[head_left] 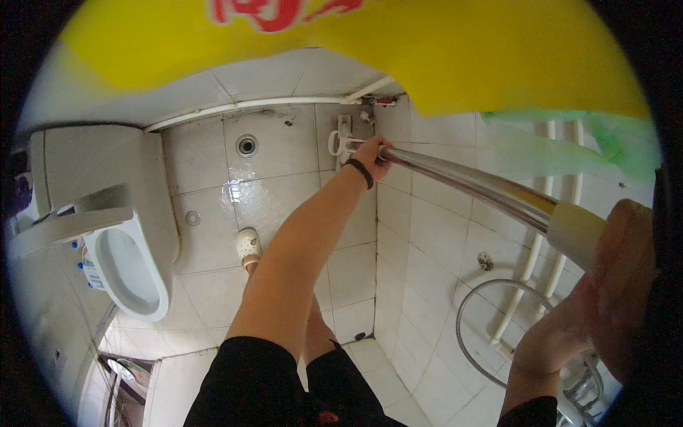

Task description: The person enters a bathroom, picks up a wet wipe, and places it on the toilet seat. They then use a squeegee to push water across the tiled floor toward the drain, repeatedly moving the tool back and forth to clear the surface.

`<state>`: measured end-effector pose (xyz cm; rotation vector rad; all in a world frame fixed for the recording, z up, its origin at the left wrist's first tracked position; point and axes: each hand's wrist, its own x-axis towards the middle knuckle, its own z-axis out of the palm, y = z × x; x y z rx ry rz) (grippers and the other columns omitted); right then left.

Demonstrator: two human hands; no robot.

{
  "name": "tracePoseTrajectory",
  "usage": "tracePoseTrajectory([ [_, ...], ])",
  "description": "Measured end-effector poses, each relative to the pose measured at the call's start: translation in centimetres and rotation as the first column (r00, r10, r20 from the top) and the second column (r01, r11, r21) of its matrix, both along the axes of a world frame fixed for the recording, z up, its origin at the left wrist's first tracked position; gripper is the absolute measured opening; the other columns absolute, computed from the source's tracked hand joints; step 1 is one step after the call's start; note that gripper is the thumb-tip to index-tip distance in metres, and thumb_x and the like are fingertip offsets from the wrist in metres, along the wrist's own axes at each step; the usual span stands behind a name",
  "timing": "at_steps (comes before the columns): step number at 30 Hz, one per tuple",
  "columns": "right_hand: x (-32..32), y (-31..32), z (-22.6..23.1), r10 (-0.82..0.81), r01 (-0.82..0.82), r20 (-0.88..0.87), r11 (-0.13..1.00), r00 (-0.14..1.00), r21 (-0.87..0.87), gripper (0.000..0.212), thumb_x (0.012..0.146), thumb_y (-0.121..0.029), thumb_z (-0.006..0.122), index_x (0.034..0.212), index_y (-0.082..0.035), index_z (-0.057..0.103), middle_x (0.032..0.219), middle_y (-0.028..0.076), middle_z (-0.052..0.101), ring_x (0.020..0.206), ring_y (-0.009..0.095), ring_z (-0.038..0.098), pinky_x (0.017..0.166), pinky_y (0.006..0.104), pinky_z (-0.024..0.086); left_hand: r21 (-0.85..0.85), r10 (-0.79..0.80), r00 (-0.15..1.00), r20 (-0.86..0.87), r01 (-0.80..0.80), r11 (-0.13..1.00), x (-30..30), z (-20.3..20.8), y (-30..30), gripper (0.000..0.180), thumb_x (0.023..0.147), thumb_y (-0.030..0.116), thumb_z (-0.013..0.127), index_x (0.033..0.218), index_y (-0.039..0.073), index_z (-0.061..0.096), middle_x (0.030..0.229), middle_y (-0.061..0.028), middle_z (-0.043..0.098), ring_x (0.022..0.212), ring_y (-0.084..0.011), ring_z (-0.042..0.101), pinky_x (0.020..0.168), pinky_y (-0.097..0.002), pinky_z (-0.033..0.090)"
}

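A long mop with a shiny metal pole slants from the floor corner up to the right. My left hand, a dark beaded bracelet at its wrist, is closed around the low end of the pole. Just beyond it, the white plastic mop head is on the tiled floor against the wall, partly covered by my hand. Over at the right edge, my right hand is wrapped around the cream grip at the pole's upper end; shadow hides some of its fingers.
A white toilet with its lid up stands at left. Near the wet floor patch is a round drain. Pipes and a shower hose line the right wall. A yellow sheet hangs across the top, blocking the view there.
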<state>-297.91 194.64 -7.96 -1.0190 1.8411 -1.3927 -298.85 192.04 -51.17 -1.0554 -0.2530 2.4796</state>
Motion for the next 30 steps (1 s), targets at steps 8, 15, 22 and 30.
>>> tracePoseTrajectory([
  [8,0.9,-0.6,0.5,0.037,-0.037,-0.007,0.997,0.999,-0.065,0.015,0.078,-0.019,0.04,0.069,-0.007,0.041,0.061,0.007,0.038,0.053,0.017,0.036,0.055,0.0332,0.031,-0.166,0.007,0.998,0.063,0.004,0.986,2.7,1.7,-5.2,0.013,0.071,0.008,0.053,0.062,0.007,0.044,0.058,-0.003,0.048,0.05,-0.0144,0.047,0.043,-0.0253,0.041],
  [15,4.1,2.6,1.6,-0.031,0.033,0.016,0.985,0.999,-0.169,0.015,0.078,-0.019,0.039,0.069,-0.007,0.041,0.06,0.007,0.038,0.053,0.017,0.035,0.055,0.0331,0.031,-0.245,0.181,0.965,-0.188,-0.224,0.943,6.0,2.4,-3.0,0.018,0.077,0.004,0.048,0.062,0.008,0.038,0.057,-0.0029,0.045,0.051,-0.0139,0.046,0.051,-0.0239,0.045],
  [22,9.2,9.7,3.4,-0.362,0.315,-0.056,0.87,0.931,-0.379,0.017,0.077,-0.018,0.036,0.07,-0.005,0.042,0.058,0.007,0.036,0.051,0.017,0.034,0.054,0.0336,0.031,-0.153,-0.027,0.992,0.121,0.046,0.987,6.2,8.4,2.6,0.01,0.076,0.004,0.048,0.074,0.005,0.038,0.059,-0.0055,0.044,0.053,-0.017,0.049,0.05,-0.0267,0.048],
  [30,13.5,16.6,0.6,-0.572,0.508,-0.059,0.767,0.818,-0.392,0.012,0.071,-0.014,0.038,0.064,-0.005,0.04,0.053,0.007,0.035,0.051,0.017,0.035,0.059,0.0332,0.032,-0.397,-0.286,0.956,-0.058,0.241,0.886,4.4,7.7,6.6,0.011,0.078,0.017,0.047,0.079,0.006,0.044,0.066,-0.0079,0.054,0.058,-0.0164,0.053,0.052,-0.0269,0.044],
])
